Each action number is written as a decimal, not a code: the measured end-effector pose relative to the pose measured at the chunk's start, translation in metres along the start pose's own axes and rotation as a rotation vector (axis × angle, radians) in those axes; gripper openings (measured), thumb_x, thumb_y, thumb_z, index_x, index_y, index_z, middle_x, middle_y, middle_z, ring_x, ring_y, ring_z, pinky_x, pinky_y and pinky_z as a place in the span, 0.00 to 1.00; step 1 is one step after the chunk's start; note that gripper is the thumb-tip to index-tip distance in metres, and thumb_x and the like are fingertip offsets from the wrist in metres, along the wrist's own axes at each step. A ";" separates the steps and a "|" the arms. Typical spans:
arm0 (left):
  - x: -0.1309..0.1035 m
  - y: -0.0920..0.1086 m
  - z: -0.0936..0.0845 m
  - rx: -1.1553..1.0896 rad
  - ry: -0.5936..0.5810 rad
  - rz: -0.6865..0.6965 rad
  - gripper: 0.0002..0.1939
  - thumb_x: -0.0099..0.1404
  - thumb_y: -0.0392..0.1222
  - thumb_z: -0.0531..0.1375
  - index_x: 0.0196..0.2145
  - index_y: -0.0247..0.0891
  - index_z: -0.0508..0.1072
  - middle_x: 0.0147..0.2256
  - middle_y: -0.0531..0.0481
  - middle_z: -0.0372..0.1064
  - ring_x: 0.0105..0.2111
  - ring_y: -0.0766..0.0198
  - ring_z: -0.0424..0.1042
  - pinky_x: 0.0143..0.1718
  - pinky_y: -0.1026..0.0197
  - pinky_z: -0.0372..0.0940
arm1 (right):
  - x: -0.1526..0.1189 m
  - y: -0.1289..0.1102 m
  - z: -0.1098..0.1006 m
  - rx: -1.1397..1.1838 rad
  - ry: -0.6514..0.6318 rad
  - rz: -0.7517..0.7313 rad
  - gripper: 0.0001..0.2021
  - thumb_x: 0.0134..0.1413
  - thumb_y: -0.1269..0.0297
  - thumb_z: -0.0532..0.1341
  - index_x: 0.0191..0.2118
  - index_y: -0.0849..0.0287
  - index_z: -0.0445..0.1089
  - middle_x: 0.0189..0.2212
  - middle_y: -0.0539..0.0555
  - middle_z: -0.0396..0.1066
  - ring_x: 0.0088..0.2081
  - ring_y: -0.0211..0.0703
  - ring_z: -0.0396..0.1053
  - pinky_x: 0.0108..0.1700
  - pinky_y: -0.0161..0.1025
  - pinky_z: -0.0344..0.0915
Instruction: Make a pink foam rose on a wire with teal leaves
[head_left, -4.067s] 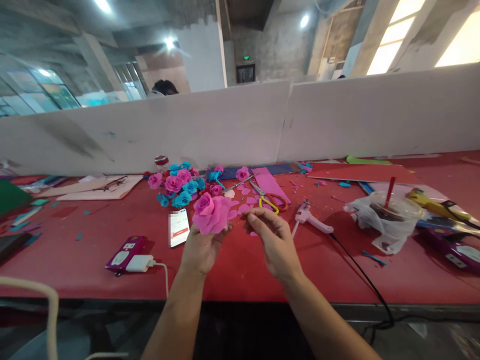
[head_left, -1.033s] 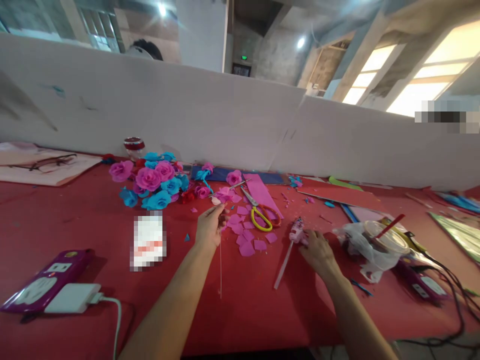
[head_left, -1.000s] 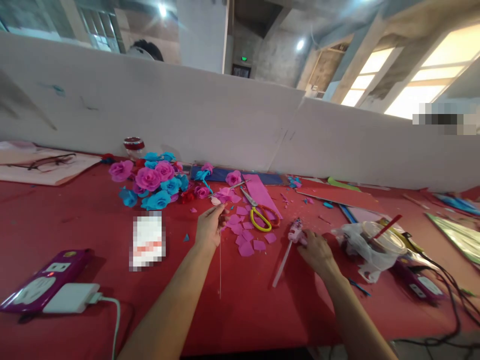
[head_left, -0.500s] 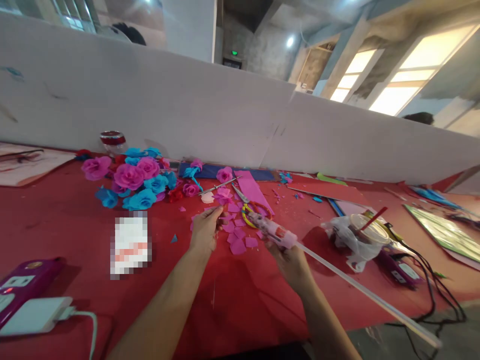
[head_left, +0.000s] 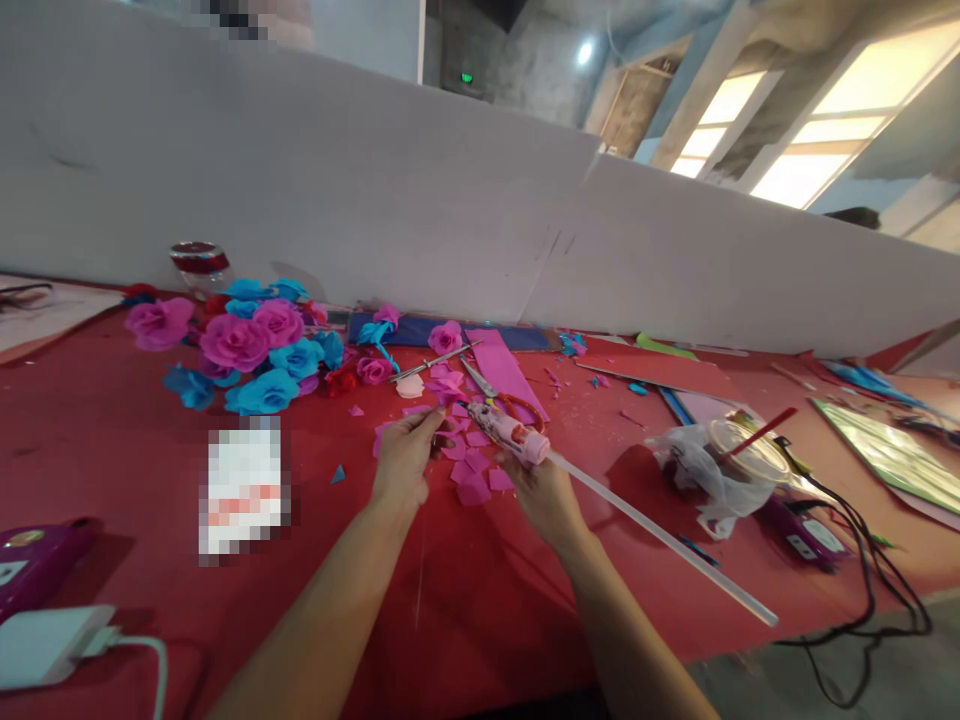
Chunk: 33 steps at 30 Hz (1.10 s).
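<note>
My left hand [head_left: 403, 460] is closed in a pinch, with a small pink paper flower [head_left: 448, 386] at its fingertips; its lower part is hidden by the fingers. My right hand [head_left: 546, 495] grips a pink glue gun [head_left: 510, 432], its nozzle pointing at the flower by my left fingertips. A long translucent glue stick [head_left: 667, 540] juts from the back of the gun toward the lower right. Cut pink paper pieces [head_left: 471, 480] lie beneath and between my hands. Scissors [head_left: 519, 405] with orange and yellow handles lie behind the gun, partly covered by it.
Pink and blue paper roses [head_left: 236, 342] stand at the left, before a red-lidded jar [head_left: 199, 262]. Tweezers [head_left: 435, 360] and a pink strip [head_left: 506, 372] lie behind. At right are a bagged cup [head_left: 705, 480] and cables [head_left: 862, 560]; a white charger [head_left: 56, 645] sits front left.
The glue gun in my right hand has moved left and up, bringing its nozzle to the pink flower at my left fingertips. The view has also shifted slightly.
</note>
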<state>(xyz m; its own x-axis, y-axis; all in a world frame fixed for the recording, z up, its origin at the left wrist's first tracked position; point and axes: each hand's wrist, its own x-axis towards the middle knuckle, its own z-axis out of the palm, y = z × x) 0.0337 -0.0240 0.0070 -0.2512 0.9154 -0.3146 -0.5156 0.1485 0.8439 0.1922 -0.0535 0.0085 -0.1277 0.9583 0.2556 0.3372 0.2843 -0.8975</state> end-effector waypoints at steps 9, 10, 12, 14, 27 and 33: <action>-0.001 0.002 0.002 0.015 -0.009 -0.004 0.08 0.46 0.38 0.67 0.25 0.33 0.76 0.20 0.51 0.71 0.14 0.72 0.64 0.15 0.69 0.49 | 0.004 0.005 -0.002 -0.067 0.018 -0.093 0.18 0.58 0.60 0.59 0.53 0.56 0.70 0.52 0.59 0.72 0.55 0.51 0.67 0.58 0.48 0.61; -0.001 0.002 0.002 0.016 -0.011 -0.004 0.08 0.45 0.38 0.68 0.24 0.33 0.75 0.19 0.51 0.71 0.13 0.72 0.64 0.14 0.69 0.48 | 0.004 0.006 -0.002 -0.067 0.013 -0.094 0.18 0.58 0.60 0.59 0.53 0.56 0.70 0.52 0.58 0.72 0.55 0.50 0.67 0.58 0.48 0.61; -0.001 0.003 0.002 0.018 -0.013 0.001 0.09 0.43 0.39 0.68 0.24 0.33 0.75 0.19 0.51 0.71 0.13 0.72 0.64 0.14 0.69 0.46 | 0.004 0.007 -0.003 -0.064 0.003 -0.102 0.18 0.59 0.61 0.58 0.53 0.55 0.70 0.52 0.58 0.72 0.55 0.50 0.68 0.58 0.47 0.61; -0.001 0.003 0.002 0.023 -0.016 0.014 0.11 0.42 0.40 0.69 0.24 0.32 0.75 0.19 0.51 0.71 0.14 0.72 0.64 0.14 0.69 0.46 | 0.004 0.009 -0.003 -0.068 0.004 -0.123 0.18 0.59 0.61 0.58 0.54 0.55 0.70 0.52 0.58 0.72 0.55 0.50 0.68 0.58 0.46 0.62; 0.000 0.007 -0.001 -0.021 -0.006 0.014 0.11 0.42 0.39 0.68 0.25 0.31 0.75 0.18 0.52 0.69 0.14 0.74 0.62 0.15 0.70 0.45 | -0.001 0.006 -0.007 -0.114 0.044 -0.109 0.16 0.58 0.61 0.57 0.48 0.58 0.74 0.44 0.59 0.77 0.51 0.51 0.72 0.54 0.46 0.67; 0.000 0.008 0.000 0.021 -0.001 -0.005 0.13 0.43 0.42 0.69 0.24 0.32 0.74 0.19 0.51 0.69 0.15 0.73 0.63 0.14 0.70 0.45 | -0.002 0.011 -0.006 -0.119 0.023 -0.104 0.15 0.58 0.61 0.57 0.48 0.58 0.74 0.44 0.59 0.77 0.50 0.51 0.73 0.54 0.47 0.66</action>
<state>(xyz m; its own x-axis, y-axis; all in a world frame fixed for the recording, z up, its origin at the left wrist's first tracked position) 0.0297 -0.0233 0.0133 -0.2477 0.9150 -0.3185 -0.4994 0.1611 0.8513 0.2020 -0.0522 0.0005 -0.1464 0.9236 0.3544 0.4315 0.3820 -0.8173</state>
